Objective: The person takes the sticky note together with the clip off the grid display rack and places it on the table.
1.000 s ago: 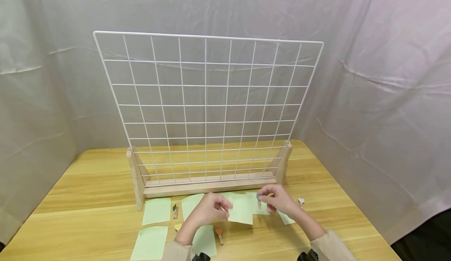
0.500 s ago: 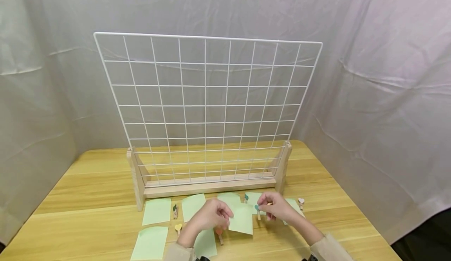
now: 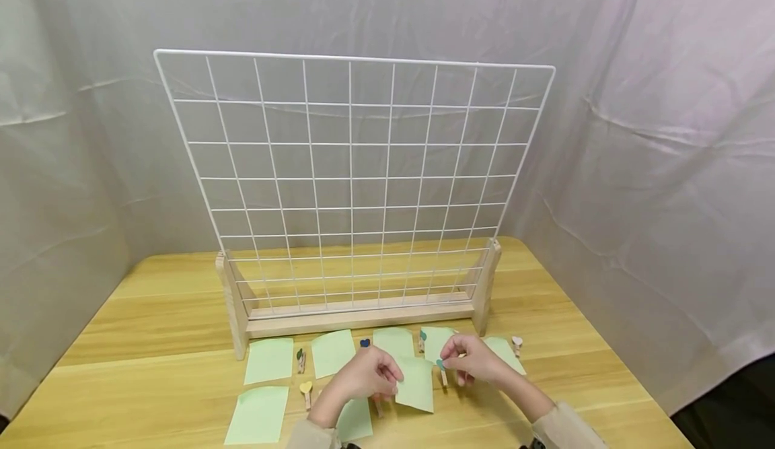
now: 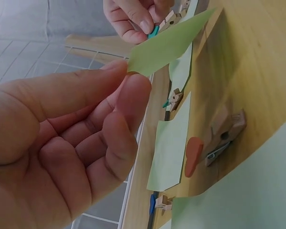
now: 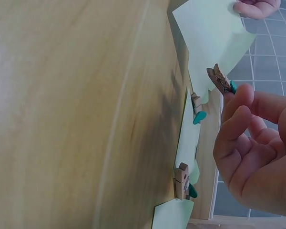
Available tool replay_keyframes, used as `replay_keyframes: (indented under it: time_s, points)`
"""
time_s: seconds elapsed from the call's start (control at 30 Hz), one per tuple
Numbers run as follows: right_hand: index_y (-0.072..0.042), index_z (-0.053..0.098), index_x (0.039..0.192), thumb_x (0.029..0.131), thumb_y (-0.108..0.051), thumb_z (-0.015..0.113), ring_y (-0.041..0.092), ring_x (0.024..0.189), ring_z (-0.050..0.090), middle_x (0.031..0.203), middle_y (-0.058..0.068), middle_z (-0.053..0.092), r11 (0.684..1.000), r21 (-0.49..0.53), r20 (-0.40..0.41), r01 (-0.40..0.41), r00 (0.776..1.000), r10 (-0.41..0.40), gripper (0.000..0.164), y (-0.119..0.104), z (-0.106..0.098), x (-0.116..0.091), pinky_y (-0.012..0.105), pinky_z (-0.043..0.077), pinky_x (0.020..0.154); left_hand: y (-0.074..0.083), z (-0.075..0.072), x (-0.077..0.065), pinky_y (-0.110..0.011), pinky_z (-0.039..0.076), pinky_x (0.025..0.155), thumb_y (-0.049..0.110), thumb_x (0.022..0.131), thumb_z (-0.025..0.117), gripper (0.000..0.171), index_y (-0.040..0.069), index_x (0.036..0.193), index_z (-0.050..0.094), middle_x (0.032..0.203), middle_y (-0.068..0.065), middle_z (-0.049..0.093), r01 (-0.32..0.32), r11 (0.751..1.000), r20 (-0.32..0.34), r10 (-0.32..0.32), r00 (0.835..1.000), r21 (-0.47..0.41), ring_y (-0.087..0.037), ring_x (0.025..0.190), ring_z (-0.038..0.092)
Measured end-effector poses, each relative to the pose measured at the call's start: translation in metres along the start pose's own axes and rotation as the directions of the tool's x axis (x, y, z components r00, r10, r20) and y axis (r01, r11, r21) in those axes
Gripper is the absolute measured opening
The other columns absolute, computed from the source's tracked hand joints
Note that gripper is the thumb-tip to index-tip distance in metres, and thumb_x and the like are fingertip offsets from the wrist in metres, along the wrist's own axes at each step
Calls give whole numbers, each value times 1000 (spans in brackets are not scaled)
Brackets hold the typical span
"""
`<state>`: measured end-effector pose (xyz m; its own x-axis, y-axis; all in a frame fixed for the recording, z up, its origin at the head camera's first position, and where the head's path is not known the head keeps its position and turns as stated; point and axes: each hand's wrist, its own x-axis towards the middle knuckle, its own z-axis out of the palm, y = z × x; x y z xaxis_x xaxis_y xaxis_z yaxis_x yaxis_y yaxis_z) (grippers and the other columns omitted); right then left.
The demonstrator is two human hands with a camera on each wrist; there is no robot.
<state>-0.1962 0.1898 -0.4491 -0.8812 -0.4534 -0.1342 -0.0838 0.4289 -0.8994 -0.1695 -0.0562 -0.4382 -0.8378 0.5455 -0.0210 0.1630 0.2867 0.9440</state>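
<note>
Between thumb and fingertips, my left hand pinches a square pale green paper note by its left edge, above the table. Just right of it, my right hand pinches a small wooden clothespin at its teal-decorated end; the bare wooden end points away from the fingers. Whether clothespin and note touch, I cannot tell. Beneath the left hand lie another clothespin with an orange heart and a further green note, both partly covered in the head view.
A white wire grid stands behind the hands in a wooden base. Several green notes lie before it, with clothespins among them, including a yellow-heart one and a white-heart one. Grey curtains surround the wooden table.
Both hands have come down and nearer the person, carrying the note and the clothespin. Notes and a blue-heart clothespin behind them now show more. The head view has shifted slightly.
</note>
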Motion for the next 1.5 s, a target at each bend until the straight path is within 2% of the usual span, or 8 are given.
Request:
replay_keyframes:
  time_s: [0.33, 0.5, 0.7, 0.87, 1.17, 1.5]
  points:
    - [5, 55, 85, 81, 0, 56, 8, 42, 48, 64, 6, 54, 999, 26, 51, -40, 998, 38, 6, 3, 2, -3, 16, 37, 38, -2, 4, -1, -27, 45, 41, -14, 67, 65, 13, -2, 71, 65, 59, -5, 59, 0, 1000, 11, 0, 1000, 12, -14, 45, 51]
    - [5, 55, 85, 82, 1, 56, 6, 41, 47, 61, 4, 51, 999, 29, 69, -46, 997, 44, 6, 5, 0, -4, 15, 36, 38, -3, 7, -3, -26, 47, 44, -15, 67, 63, 14, -1, 71, 64, 58, -4, 58, 38, 999, 17, -38, 999, -1, -12, 46, 54]
    - [4, 56, 84, 81, 2, 56, 6, 41, 47, 61, 5, 52, 997, 31, 92, -76, 993, 73, 4, 8, 0, -7, 15, 36, 38, -4, 10, -6, -31, 50, 47, -15, 68, 62, 13, -2, 69, 63, 58, -5, 58, 76, 997, 33, -75, 997, -17, -18, 47, 56]
    - [5, 55, 83, 81, 1, 57, 5, 41, 46, 60, 5, 52, 996, 19, 102, -92, 991, 89, 4, 9, 0, -7, 14, 36, 37, -5, 12, -8, -27, 50, 46, -15, 68, 61, 12, -2, 69, 63, 56, -4, 58, 101, 995, 60, -100, 993, -11, -11, 44, 53]
    - [4, 56, 84, 81, 1, 57, 5, 41, 47, 60, 5, 53, 994, 10, 101, -105, 990, 103, 4, 12, 0, -7, 14, 36, 38, -5, 12, -9, -24, 47, 43, -12, 68, 66, 10, -2, 67, 64, 56, -5, 60, 56, 997, 93, -61, 994, 54, -10, 43, 52]
    - [1, 55, 80, 81, -1, 58, 5, 40, 47, 57, 3, 54, 993, -57, 84, -105, 990, 110, 3, 17, 2, -10, 14, 36, 37, -6, 12, -10, -21, 46, 44, -5, 71, 68, 8, 2, 68, 64, 54, 1, 59, 67, 986, 103, -83, 991, 149, -10, 41, 52]
